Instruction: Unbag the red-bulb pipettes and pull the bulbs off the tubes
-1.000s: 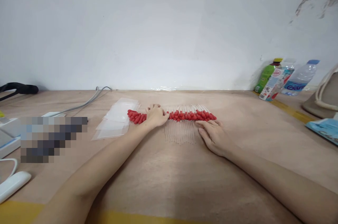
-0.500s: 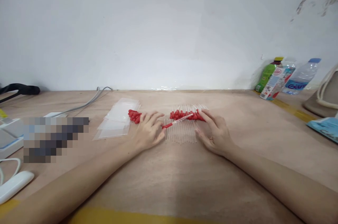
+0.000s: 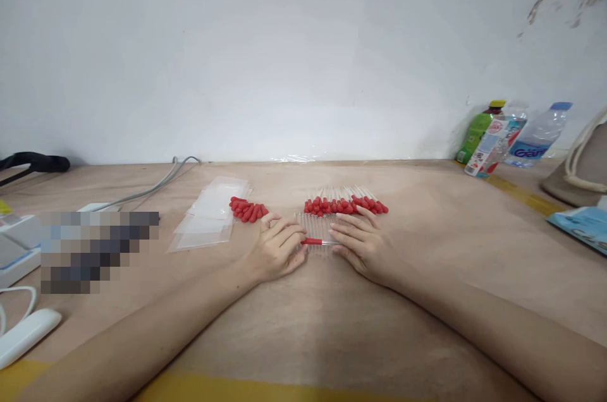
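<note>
Between my hands lies a dropper (image 3: 312,241), a clear thin tube with a red rubber bulb, held level across the row of clear tubes. My left hand (image 3: 279,248) pinches its bulb end. At the clear end, the fingers of my right hand (image 3: 364,244) are closed on the tube. Under and behind it, bare clear tubes (image 3: 315,223) lie side by side, partly covered by my fingers. Farther back is a row of droppers with red bulbs (image 3: 332,205), tips pointing to the wall. Loose red rubber bulbs (image 3: 247,209) are heaped beyond my left hand.
Clear plastic bags (image 3: 208,219) are spread left of the bulbs. A grey cable (image 3: 161,186) and a white power strip (image 3: 19,250) are at the left. Bottles (image 3: 540,136), a carton-like pack (image 3: 488,149) and a blue packet (image 3: 581,228) stand or lie at the right.
The dropper has come nearer to me and turned from slanted to level. My right hand has moved left and closed on its clear end. My left hand has shifted right, uncovering more bulbs.
</note>
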A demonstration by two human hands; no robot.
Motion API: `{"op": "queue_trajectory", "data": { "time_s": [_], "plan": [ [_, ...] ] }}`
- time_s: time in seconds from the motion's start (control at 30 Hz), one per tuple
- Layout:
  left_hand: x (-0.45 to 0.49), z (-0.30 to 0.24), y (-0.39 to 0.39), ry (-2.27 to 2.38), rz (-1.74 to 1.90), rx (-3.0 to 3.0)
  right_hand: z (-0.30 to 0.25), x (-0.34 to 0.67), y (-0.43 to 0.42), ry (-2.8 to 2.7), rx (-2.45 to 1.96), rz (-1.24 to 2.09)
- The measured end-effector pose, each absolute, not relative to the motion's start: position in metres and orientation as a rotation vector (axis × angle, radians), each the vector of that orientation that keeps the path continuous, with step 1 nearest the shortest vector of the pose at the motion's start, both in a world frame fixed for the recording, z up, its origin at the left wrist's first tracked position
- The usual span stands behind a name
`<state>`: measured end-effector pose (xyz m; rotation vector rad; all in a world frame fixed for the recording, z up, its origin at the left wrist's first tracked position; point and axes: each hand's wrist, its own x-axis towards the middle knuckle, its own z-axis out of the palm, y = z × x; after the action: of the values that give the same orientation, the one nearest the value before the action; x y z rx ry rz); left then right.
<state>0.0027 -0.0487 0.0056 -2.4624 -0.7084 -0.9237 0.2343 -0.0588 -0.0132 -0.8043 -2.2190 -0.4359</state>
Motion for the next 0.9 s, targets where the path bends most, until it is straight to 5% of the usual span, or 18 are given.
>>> {"op": "queue_trajectory", "data": {
  "time_s": [0.9],
  "plan": [
    [0.021,0.006,-0.053,-0.602,-0.742,-2.702,-0.028,0.227,-0.053,-2.241,-0.438,-0.251]
  ]
}}
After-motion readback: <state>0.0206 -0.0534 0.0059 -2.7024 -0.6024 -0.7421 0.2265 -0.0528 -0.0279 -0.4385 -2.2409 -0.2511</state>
